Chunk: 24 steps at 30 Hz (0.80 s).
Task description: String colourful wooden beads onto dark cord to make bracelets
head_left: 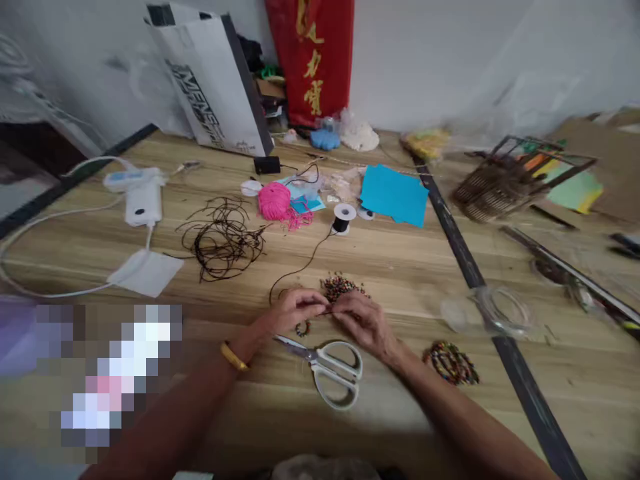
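My left hand (296, 309), with a gold bracelet on its wrist, pinches a dark cord just in front of a pile of small coloured beads (341, 285). Facing it, my right hand (364, 321) has its fingertips on the same cord. A black cord runs from a white-rimmed spool (344, 217) down towards my left hand. Under the left fingers lies a small ring of beads (303, 327). White-handled scissors (327, 370) rest between my forearms, blades pointing left. Whether a bead sits between the fingertips is too small to tell.
Tangled dark cords (220, 243), a pink yarn ball (274, 201) and blue sheets (394, 195) lie beyond the hands. Beaded bracelets (451, 363) are beside my right forearm. A woven basket (495, 187) stands back right, a white power strip (143, 200) at left.
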Tool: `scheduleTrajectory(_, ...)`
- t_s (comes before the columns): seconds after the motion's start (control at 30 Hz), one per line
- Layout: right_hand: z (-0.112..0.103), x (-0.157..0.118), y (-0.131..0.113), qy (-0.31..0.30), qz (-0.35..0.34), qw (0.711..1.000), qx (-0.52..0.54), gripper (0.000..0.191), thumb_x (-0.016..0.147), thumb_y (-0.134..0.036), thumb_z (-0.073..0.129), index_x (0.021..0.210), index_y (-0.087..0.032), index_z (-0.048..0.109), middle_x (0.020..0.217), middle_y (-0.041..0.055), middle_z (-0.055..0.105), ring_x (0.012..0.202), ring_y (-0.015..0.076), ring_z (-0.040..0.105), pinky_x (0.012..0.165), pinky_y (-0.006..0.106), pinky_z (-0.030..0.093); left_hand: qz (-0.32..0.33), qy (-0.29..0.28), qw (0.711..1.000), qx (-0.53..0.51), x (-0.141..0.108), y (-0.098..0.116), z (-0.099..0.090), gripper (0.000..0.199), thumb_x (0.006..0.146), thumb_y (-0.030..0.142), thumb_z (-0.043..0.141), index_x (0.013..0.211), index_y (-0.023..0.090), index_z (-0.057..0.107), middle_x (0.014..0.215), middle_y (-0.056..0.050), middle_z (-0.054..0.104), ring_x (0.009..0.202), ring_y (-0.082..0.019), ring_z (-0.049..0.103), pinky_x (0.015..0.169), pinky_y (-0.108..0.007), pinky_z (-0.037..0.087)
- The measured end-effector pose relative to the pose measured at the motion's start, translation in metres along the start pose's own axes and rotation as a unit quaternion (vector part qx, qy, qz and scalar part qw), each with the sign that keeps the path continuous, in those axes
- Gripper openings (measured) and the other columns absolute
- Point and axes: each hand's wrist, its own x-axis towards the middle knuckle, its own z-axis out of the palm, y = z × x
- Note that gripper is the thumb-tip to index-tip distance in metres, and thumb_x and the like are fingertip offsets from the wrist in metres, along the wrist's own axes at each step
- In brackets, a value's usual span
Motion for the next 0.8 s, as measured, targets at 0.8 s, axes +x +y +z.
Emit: scheduleTrajectory(0.8,-0.027,0.01,-0.001,-0.214,-0.021,0.954,-0.209,0.018,0.095,-0.017,0.046,0.089,-0.016,0.063,0.082,0.0069,0.061,0.079,0.0179,0.056,0.073,0.03,0.044,0.01,0.022,0.999,0.046,0.002,-0.01,0.0,0.019,0.075,0.03,0.066,0.076,0.011,0.069,0.069,-0.003,0.064,0.062,-0.01,0.055,0.058,-0.019,0.043)
